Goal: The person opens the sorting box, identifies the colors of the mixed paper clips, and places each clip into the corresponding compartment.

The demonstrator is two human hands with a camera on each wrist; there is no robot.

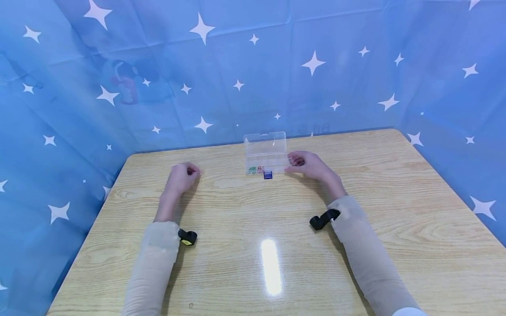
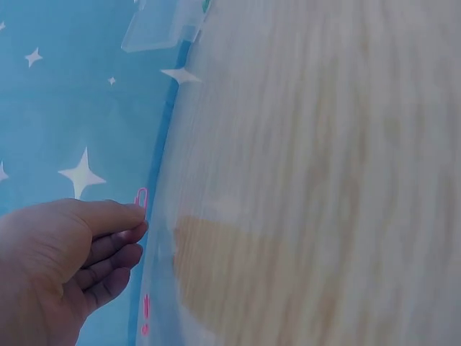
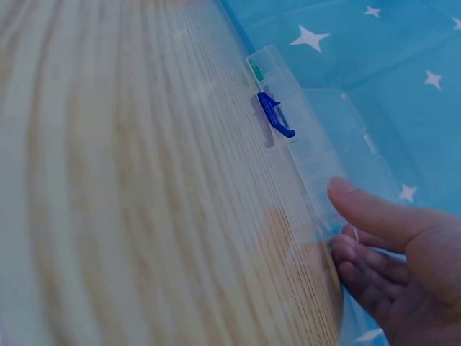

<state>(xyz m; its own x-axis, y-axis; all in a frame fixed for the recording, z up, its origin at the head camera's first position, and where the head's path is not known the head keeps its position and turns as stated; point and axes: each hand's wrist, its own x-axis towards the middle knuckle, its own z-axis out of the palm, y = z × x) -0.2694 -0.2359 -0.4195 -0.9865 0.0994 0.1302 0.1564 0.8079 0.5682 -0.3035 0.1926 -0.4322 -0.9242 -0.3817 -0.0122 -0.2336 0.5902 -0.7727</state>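
Note:
My left hand (image 1: 182, 177) pinches a pink paper clip (image 2: 142, 199) between thumb and forefinger over the left part of the table. A clear plastic box (image 1: 265, 159) lies near the far edge with its lid (image 1: 265, 143) raised at the back. On its front a blue latch (image 1: 268, 174) sticks out. Small green pieces (image 1: 252, 169) and red pieces (image 1: 260, 168) lie in its front compartments. My right hand (image 1: 310, 164) grips the box's right end, thumb at the near corner and fingers curled at the side, partly hidden.
The wooden table (image 1: 221, 245) carries a bright light reflection toward its front. A blue curtain with white stars (image 1: 201, 28) hangs right behind its far edge. A small pink mark (image 2: 146, 315) shows below my hand in the left wrist view.

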